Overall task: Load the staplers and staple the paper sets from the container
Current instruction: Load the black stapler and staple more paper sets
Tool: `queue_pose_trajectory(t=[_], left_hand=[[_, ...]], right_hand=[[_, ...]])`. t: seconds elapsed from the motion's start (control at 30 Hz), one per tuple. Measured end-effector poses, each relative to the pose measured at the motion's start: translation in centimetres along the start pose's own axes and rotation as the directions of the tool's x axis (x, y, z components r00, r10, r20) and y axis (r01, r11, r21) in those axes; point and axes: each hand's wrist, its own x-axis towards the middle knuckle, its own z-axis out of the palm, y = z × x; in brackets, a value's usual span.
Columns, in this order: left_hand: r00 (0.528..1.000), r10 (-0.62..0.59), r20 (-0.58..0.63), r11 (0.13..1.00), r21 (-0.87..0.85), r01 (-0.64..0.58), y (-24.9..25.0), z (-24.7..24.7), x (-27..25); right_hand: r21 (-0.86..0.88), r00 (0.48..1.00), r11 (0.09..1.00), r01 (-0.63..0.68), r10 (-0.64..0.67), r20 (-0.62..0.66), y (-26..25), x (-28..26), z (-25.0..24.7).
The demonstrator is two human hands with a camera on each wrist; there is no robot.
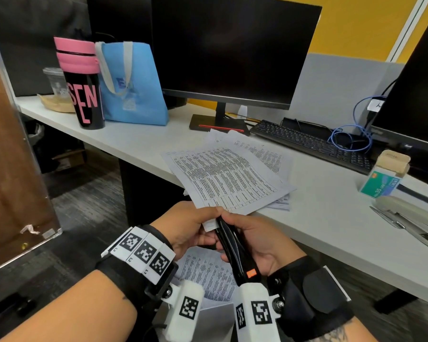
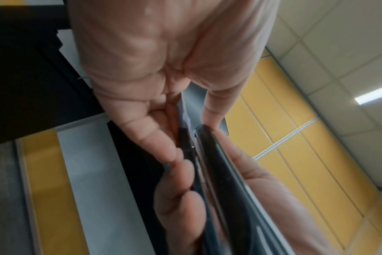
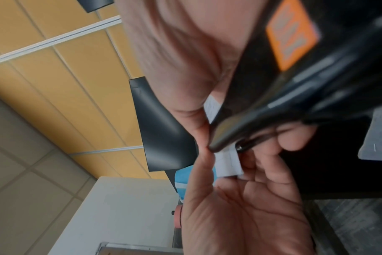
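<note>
My right hand (image 1: 242, 239) grips a black stapler (image 1: 232, 253) with an orange label, its nose pointing away from me. My left hand (image 1: 202, 225) pinches the near corner of a printed paper set (image 1: 227, 178), which fans up over the desk edge. That corner (image 1: 210, 225) sits in the stapler's mouth. In the right wrist view the stapler (image 3: 294, 82) has its nose closed down on the paper corner (image 3: 228, 163), with the left hand (image 3: 240, 207) beneath. In the left wrist view the stapler (image 2: 218, 163) lies between both hands. More printed sheets (image 1: 208, 275) lie in a container below my wrists.
A beige stapler (image 1: 405, 211) and a green staple box (image 1: 381, 185) lie on the white desk (image 1: 319, 218) at the right. A keyboard (image 1: 311, 144), two monitors, a blue bag (image 1: 134, 85) and a pink-lidded cup (image 1: 84, 82) stand further back.
</note>
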Motion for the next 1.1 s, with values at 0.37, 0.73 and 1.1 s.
queue_pose_trajectory(t=[0.37,0.73,1.1], left_hand=[[0.856,0.417,-0.304,0.728,0.676,-0.115,1.1,-2.8,0.8],[0.823,0.568,-0.009,0.582,0.712,-0.393,0.6,-1.8,1.3],[0.949,0.215,-0.232,0.974,0.114,-0.193,2.3,-1.6,3.4]], right_hand=[[0.125,1.0,0.992,-0.019,0.018,0.012,-1.2,-1.1,-2.2],[0.147,1.0,0.989,-0.027,0.027,0.004,-0.6,-1.4,-2.4],[0.148,0.999,0.988,-0.032,0.03,0.015,-0.4,-1.4,-2.1]])
